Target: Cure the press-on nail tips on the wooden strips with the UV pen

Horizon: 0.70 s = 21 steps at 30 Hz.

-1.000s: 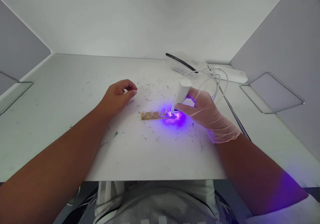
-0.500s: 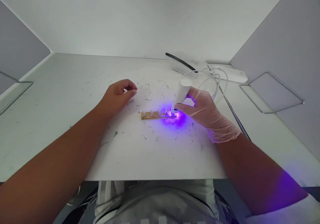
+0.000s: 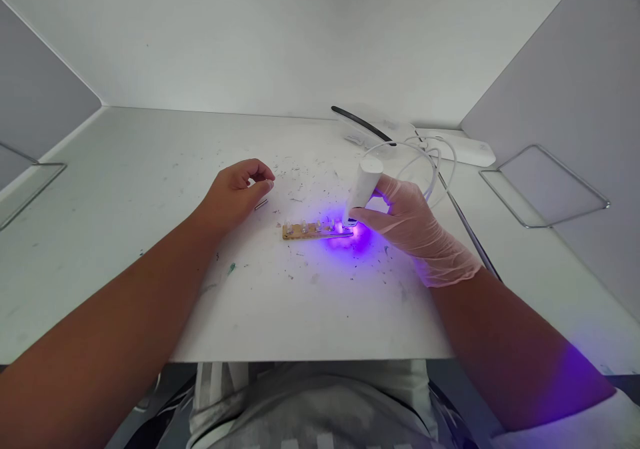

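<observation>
My right hand, in a thin translucent glove, grips a white handheld UV lamp. Its lower end is over the right end of a narrow tan strip and casts violet light there. Several small clear pieces stand in a row along the strip; those at the right end are hidden by the lamp and its glare. To the left, my bare left hand rests on the table with curled fingers, thumb tip close against the fingertips. Whether anything is pinched there is not visible. A short metal rod lies beside its thumb.
A white cord loops behind my right hand. At the back lie a clear container with a black-edged piece and a long white device. A dark rod runs along the right. Wire frames stand at both sides.
</observation>
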Each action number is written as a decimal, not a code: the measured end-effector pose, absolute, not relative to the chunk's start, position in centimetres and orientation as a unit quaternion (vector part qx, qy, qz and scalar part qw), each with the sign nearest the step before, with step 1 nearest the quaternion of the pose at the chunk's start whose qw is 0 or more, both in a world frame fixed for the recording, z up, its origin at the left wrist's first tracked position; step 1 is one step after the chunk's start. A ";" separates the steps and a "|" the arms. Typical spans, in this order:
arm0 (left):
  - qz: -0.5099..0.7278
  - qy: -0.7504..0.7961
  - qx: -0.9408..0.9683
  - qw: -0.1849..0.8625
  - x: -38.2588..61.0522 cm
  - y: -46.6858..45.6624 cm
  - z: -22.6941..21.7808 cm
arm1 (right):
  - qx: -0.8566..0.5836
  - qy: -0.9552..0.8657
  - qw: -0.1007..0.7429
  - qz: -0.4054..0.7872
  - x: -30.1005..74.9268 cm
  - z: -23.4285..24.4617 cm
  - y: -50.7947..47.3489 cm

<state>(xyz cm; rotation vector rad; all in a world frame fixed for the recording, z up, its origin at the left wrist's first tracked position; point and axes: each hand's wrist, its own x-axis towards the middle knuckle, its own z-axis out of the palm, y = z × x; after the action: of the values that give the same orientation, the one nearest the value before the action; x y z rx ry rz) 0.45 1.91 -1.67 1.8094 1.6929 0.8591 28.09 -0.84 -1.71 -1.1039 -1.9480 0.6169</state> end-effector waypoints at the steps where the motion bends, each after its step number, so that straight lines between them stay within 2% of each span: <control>1: 0.318 0.625 0.666 0.255 0.5 1.9 -1.7 | -0.436 -0.769 0.399 0.244 28.1 -1.7 -0.9; 21: 0.314 0.629 0.664 0.254 0.4 2.0 -1.7 | -0.439 -0.768 0.396 0.245 28.0 -1.7 -1.0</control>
<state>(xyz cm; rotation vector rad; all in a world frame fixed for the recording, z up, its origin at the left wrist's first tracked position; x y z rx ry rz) 0.44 1.95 -1.74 1.8040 1.7087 0.8534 28.05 -0.95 -1.74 -1.1137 -1.9471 0.6205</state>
